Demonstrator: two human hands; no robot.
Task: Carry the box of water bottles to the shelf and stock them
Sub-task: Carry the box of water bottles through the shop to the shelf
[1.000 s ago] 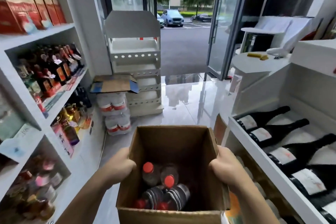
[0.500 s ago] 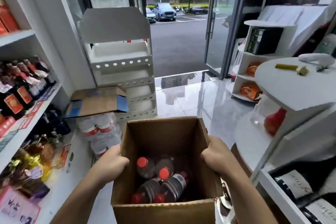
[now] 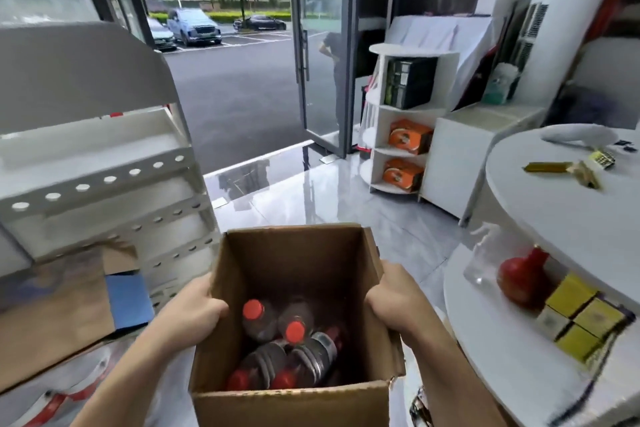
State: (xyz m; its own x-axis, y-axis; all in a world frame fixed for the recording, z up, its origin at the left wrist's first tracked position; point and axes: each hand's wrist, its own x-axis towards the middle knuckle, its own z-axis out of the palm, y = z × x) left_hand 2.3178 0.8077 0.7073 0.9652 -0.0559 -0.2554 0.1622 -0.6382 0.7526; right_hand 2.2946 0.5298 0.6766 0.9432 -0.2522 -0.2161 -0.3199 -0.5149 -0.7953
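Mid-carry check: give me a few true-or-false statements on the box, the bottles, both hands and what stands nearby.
1. Both hands grip the cardboard box by its side walls: left hand, right hand. True.
2. The water bottles have blue caps. False: the caps are red.
3. The box is closed. False: it is open on top, with the bottles showing.
4. The white tiered shelf stands to the left. True.
5. The glass door is shut. False: it stands open.

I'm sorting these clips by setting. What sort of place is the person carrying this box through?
Most likely a small shop. White display shelves hold orange boxed goods, a white tiered rack stands on the left, and a glass door opens onto a parking lot.
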